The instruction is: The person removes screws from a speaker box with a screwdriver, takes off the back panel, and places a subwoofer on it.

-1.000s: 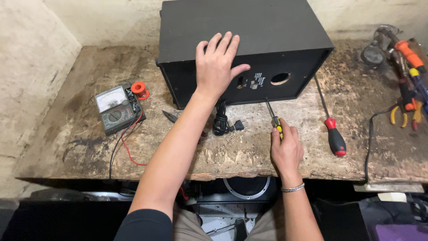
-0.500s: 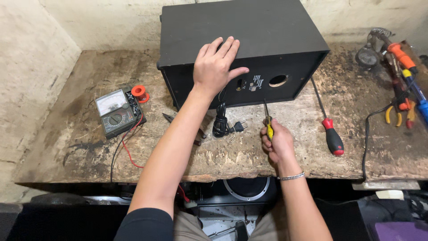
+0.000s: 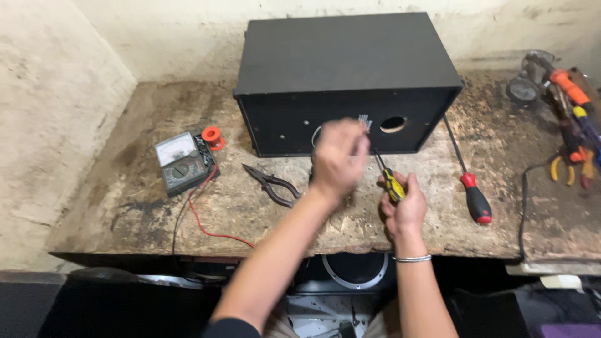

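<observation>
Yellow-and-black screwdriver, held in the closed right hand over the front part of the bench; its long axis runs diagonally, shaft pointing up and to the left toward the front panel of the black speaker box, handle toward the person. The left hand, motion-blurred, hovers in front of the panel with fingers curled together; whether it holds anything cannot be told. Counted items: two screwdrivers, the second a long one with a red-and-black handle lying just right of the box, tip away from the person; one pair of pliers, jaws apart; one analogue multimeter with red and black leads; one small orange spool. A cluster of tools lies at the right edge. The bench top is worn, stained wood, set against rough plastered walls.
</observation>
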